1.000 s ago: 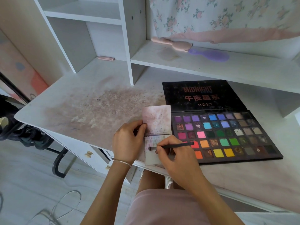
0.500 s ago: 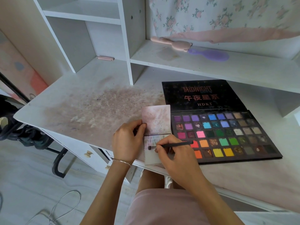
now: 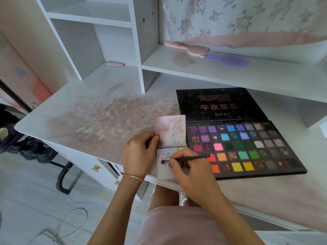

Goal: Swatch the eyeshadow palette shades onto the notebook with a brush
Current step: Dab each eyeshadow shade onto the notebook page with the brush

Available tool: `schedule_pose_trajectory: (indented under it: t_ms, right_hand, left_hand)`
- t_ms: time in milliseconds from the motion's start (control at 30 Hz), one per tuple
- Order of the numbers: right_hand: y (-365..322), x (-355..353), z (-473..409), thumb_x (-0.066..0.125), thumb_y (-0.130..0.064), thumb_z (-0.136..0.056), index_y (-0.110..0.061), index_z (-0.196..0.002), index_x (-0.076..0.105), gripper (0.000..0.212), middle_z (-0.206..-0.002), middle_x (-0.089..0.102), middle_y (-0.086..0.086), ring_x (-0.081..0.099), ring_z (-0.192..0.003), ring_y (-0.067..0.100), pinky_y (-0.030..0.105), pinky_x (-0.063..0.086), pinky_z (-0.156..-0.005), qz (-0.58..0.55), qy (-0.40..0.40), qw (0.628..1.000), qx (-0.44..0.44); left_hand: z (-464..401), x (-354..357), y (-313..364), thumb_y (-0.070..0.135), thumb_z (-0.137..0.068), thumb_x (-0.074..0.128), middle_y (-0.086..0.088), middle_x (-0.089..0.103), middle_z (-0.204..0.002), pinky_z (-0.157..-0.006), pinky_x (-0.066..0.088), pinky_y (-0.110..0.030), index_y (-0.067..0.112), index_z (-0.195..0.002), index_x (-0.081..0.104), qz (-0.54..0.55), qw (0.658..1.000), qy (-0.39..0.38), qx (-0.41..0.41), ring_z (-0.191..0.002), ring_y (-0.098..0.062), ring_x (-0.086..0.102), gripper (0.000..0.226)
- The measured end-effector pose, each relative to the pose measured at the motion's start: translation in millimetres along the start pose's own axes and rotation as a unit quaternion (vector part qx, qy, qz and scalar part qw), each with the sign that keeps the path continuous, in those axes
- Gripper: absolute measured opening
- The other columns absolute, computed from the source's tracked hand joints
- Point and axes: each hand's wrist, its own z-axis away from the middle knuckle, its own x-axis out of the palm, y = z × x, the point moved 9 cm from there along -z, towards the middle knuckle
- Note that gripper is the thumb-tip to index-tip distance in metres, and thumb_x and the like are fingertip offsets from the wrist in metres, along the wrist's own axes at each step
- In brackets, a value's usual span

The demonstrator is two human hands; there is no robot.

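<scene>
Stained white table (image 3: pixel 92 110), swatching in progress.
Right hand (image 3: pixel 192 175) pinches brush (image 3: pixel 184 159) on notebook (image 3: pixel 165 167); left hand (image 3: pixel 138 154) pinches page edge; short light strokes, hold the page flat.

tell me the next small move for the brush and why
Probably drag the brush tip sideways across the notebook. The right hand has the tip on the lower page, whose lower part looks bare, and the left hand pins the notebook's edge.

My open notebook (image 3: pixel 170 133), pages smudged pink, lies at the desk edge, touching the open palette (image 3: pixel 247 147) of bright pans. Thin black brush (image 3: pixel 184 158) tip rests on its lower page.
</scene>
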Motion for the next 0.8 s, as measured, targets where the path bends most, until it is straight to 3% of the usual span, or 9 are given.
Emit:
schedule_pose_trajectory:
  t_ms: [100,167,267,400,633,800]
  right_hand:
    - [-0.2,-1.1,0.6,0.056,-0.019,-0.083,-0.028,-0.078,0.056,0.011,-0.075,0.061,-0.010,0.056,-0.070,0.008,0.027,0.048,-0.062,-0.023,0.003,1.000,0.001]
    - [-2.7,-7.0,1.7,0.054,-0.022,-0.081,-0.037,-0.075,0.052,0.016,-0.074,0.062,-0.010,0.057,-0.070,0.007,0.020,0.046,-0.059,-0.059,0.027,0.998,-0.005]
    - [-3.2,-16.1,3.7,0.055,-0.017,-0.081,-0.036,-0.079,0.053,0.019,-0.073,0.063,-0.009,0.058,-0.070,0.006,0.012,0.043,-0.060,-0.120,0.063,0.991,-0.009]
    - [-1.3,-22.9,5.4,0.053,-0.014,-0.082,-0.033,-0.084,0.056,0.019,-0.074,0.064,-0.011,0.062,-0.075,0.007,0.016,0.049,-0.065,-0.156,0.094,0.983,-0.013]
    - [6.0,-52.0,10.2,0.049,-0.025,-0.087,-0.029,-0.093,0.060,0.013,-0.088,0.060,-0.016,0.058,-0.083,0.004,0.010,0.044,-0.067,-0.108,0.143,0.983,-0.033]
    - [27.9,-86.6,14.7,0.045,-0.017,-0.085,-0.036,-0.088,0.053,0.021,-0.082,0.058,-0.010,0.056,-0.074,0.001,0.007,0.043,-0.060,-0.052,0.185,0.981,0.006]
  left_hand:
    - [0.2,-0.3,1.3,0.020,-0.085,0.062,-0.007,0.068,-0.070,-0.058,0.038,-0.025,0.016,-0.090,0.072,0.000,1.000,0.001,0.003,-0.066,-0.020,0.058,0.013]
    - [-0.1,-0.2,2.4,0.019,-0.085,0.062,-0.007,0.068,-0.070,-0.058,0.038,-0.025,0.016,-0.091,0.072,-0.002,1.000,0.000,0.006,-0.065,-0.020,0.058,0.013]
    - [-0.3,-0.1,2.1,0.020,-0.085,0.061,-0.008,0.068,-0.072,-0.059,0.041,-0.026,0.016,-0.093,0.072,-0.004,1.000,-0.001,0.005,-0.066,-0.022,0.059,0.014]
    - [0.2,-1.4,3.6,0.018,-0.085,0.062,-0.008,0.068,-0.071,-0.058,0.036,-0.024,0.014,-0.091,0.072,-0.005,1.000,0.002,0.010,-0.064,-0.020,0.056,0.013]
    - [-1.1,-0.8,3.1,0.018,-0.085,0.062,-0.007,0.069,-0.074,-0.060,0.036,-0.024,0.015,-0.093,0.072,-0.003,1.000,-0.001,0.012,-0.067,-0.019,0.056,0.013]
    - [-1.1,-3.1,5.1,0.014,-0.082,0.065,-0.010,0.066,-0.067,-0.058,0.033,-0.024,0.012,-0.087,0.073,-0.009,1.000,0.014,0.022,-0.063,-0.025,0.057,0.009]
